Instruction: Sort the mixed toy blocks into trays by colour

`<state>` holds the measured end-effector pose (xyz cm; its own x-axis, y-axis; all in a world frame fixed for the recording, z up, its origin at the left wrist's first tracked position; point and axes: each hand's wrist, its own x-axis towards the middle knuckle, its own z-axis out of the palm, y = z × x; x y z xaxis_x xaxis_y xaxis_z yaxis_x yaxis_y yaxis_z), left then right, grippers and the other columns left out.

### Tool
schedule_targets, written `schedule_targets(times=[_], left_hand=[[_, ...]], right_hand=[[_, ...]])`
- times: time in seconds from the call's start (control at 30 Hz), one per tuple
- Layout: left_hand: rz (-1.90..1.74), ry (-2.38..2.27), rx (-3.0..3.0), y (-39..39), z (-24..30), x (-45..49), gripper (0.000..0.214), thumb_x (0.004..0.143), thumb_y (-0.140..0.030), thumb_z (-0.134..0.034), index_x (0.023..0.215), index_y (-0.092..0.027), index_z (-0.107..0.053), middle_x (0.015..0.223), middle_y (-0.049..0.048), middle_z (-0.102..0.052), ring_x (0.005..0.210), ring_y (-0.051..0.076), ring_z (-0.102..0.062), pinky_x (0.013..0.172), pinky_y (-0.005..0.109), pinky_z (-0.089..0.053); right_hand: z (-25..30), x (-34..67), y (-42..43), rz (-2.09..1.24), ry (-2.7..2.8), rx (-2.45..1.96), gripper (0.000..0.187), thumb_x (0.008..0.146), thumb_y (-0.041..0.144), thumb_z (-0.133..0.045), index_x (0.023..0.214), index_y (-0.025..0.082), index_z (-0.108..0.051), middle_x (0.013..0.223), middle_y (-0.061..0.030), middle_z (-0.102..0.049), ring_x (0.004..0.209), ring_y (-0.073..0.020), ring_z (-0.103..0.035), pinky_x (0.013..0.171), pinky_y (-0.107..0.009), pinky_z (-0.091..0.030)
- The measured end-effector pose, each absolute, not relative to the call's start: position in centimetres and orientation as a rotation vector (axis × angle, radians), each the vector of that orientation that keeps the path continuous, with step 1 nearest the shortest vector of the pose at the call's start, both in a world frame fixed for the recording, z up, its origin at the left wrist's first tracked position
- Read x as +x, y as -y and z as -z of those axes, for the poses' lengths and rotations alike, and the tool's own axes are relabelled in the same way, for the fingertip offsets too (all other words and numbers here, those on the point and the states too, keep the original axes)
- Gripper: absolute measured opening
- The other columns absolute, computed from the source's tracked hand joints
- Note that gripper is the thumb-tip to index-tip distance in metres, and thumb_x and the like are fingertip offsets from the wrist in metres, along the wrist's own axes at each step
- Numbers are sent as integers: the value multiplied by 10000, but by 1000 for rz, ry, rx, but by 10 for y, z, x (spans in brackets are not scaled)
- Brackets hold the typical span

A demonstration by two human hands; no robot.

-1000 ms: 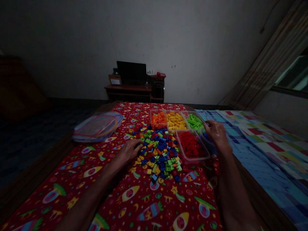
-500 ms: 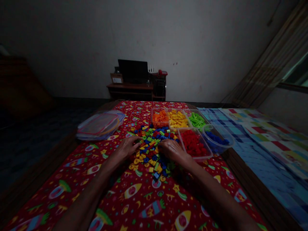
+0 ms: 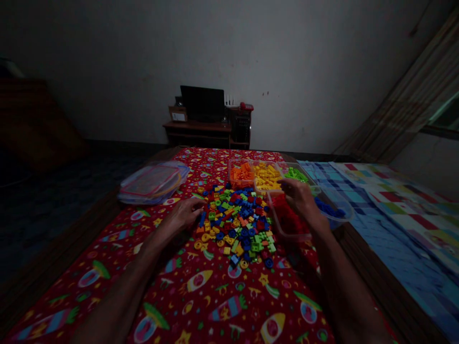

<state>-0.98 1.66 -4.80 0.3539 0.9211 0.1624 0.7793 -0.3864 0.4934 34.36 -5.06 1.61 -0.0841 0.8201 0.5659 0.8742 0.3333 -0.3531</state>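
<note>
A heap of small mixed-colour plastic bricks [image 3: 238, 222] lies on a red patterned cloth [image 3: 215, 296]. My left hand [image 3: 184, 213] rests at the heap's left edge, fingers curled onto the bricks; what they pinch is too small to name. My right hand [image 3: 300, 197] hovers over the clear tub of red bricks [image 3: 287, 224], fingers bent downward. Behind it stand tubs of orange bricks [image 3: 241, 174], yellow bricks [image 3: 267, 176] and green bricks [image 3: 297, 174]. A round tub of blue bricks [image 3: 332, 209] sits to the right.
A stack of clear lids [image 3: 154, 181] lies at the left on the cloth. A chequered mat [image 3: 387, 210] covers the floor to the right. A low desk with a dark screen [image 3: 206, 119] stands against the far wall. The room is dim.
My right hand left the blue tub, dipped into the mixed heap, then rose to the right over the red tub. My left hand stayed at the heap's left edge.
</note>
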Motion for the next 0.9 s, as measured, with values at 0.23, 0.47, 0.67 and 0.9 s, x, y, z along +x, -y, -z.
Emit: schedule_targets(times=[0.23,0.47,0.67,0.9], left_hand=[[-545,-1612,2300,-20,46,-20,354,715,-259,-512,1013,-185,-688,1023,71,-709,910,234,-646,821,314,-488],[-464,-1529,2262,-23,54,-26,535,624,-316,-621,1136,-160,-626,1198,115,-620,1074,287,-577,920,358,-459],[-514,-1488,2199,-25,67,-24,571,618,-369,-617,1151,-166,-604,1176,101,-620,1039,266,-588,893,355,-475],[-627,-1426,2175,-23,68,-17,389,616,-347,-562,948,-170,-661,974,59,-656,889,226,-609,804,331,-505]], right_hand=[[-27,431,60,503,1432,-1915,340,768,182,-425,980,168,-690,848,-108,-692,765,-224,-622,714,-327,-454],[-9,459,65,404,1483,-2100,389,757,202,-435,1063,124,-662,808,-109,-685,774,-223,-626,774,-352,-469],[-22,427,61,374,1562,-2013,364,822,274,-436,1084,143,-653,798,-107,-697,739,-219,-638,740,-338,-476],[-23,384,56,393,1751,-1888,321,839,264,-439,1059,181,-657,804,-102,-697,702,-211,-622,654,-310,-451]])
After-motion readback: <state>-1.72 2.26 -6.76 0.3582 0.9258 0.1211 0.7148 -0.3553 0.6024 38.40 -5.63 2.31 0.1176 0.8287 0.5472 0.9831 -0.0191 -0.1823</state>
